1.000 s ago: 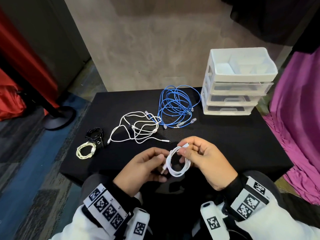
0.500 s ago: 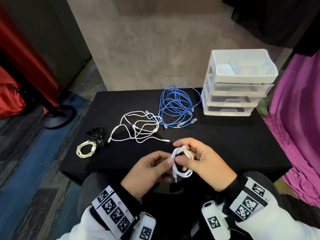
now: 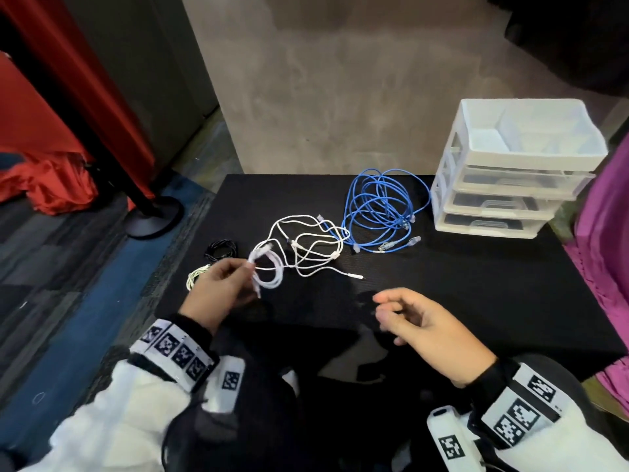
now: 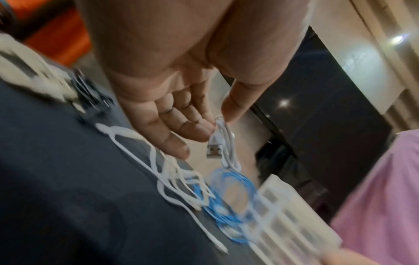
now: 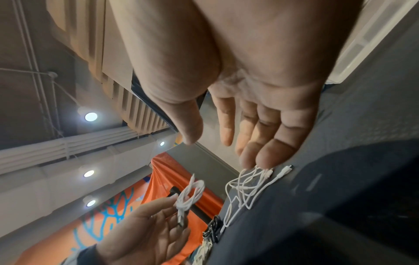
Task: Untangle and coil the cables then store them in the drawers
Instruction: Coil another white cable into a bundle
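Note:
My left hand (image 3: pixel 235 277) pinches a small coiled white USB cable (image 3: pixel 267 272) between thumb and fingertips, held above the black table's left part; its USB plug (image 4: pixel 214 149) hangs down. The same coil (image 5: pixel 190 196) shows in the right wrist view. My right hand (image 3: pixel 391 308) hovers over the table's near middle, fingers loosely spread and holding nothing. A tangled white cable (image 3: pixel 308 250) lies mid-table, with a loose blue cable bundle (image 3: pixel 381 209) behind it. The white three-drawer unit (image 3: pixel 510 172) stands at the back right, its drawers pushed in.
A coiled black cable (image 3: pixel 221 248) and a coiled cream cable (image 3: pixel 197 275) lie near the table's (image 3: pixel 476 284) left edge, partly behind my left hand. Purple cloth (image 3: pixel 606 250) hangs at the right. A stanchion base (image 3: pixel 153 216) and red fabric (image 3: pixel 47 182) sit on the floor at left.
My right hand has let go of the white coil and drawn back to the right. My left hand has carried the coil leftward, toward the coiled black and cream cables.

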The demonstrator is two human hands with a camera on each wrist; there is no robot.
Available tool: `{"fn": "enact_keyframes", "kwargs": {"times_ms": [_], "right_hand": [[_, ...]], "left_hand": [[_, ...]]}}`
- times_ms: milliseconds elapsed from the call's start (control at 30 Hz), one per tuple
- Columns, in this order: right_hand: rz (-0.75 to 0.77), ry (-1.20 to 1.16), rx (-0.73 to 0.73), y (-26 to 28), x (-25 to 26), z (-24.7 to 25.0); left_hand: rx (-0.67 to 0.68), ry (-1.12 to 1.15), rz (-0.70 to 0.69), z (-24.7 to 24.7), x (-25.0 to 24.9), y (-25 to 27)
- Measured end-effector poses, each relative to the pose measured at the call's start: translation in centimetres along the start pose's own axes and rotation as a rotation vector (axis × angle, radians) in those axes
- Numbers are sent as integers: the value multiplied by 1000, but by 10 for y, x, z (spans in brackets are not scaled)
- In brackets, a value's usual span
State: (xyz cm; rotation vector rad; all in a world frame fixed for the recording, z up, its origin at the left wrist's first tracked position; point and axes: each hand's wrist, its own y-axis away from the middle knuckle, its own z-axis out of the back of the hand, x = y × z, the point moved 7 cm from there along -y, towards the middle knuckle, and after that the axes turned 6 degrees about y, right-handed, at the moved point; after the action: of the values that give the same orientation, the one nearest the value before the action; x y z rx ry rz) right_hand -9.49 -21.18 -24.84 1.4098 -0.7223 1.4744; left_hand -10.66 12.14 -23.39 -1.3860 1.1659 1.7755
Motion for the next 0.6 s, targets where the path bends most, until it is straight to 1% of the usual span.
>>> {"fn": "enact_keyframes", "kwargs": {"times_ms": [67, 100, 167, 233, 300, 367, 500, 600], "right_hand": [[-25, 28, 3, -4, -9, -2], [-30, 38, 1, -7, -12, -3], [-43, 52, -1, -13, -16, -8], [-54, 74, 9, -22, -20, -16], [-45, 156, 11, -35, -22, -22], [7, 306, -12, -54, -21, -25], [102, 567, -134, -95, -5, -29], [79, 668, -177, -124, -1, -34]], "left_hand": [[-136, -133, -24, 48, 3, -30], [-195, -233, -26, 69, 6, -43], [-243, -458, 0, 100, 14, -65], [-271, -593, 22, 119, 23, -81], [-276, -653, 31, 125, 30, -91], [-280, -684, 46, 128, 36, -100], [-281, -671, 77, 127, 47, -106], [-285, -659, 66, 125, 55, -104]]}}
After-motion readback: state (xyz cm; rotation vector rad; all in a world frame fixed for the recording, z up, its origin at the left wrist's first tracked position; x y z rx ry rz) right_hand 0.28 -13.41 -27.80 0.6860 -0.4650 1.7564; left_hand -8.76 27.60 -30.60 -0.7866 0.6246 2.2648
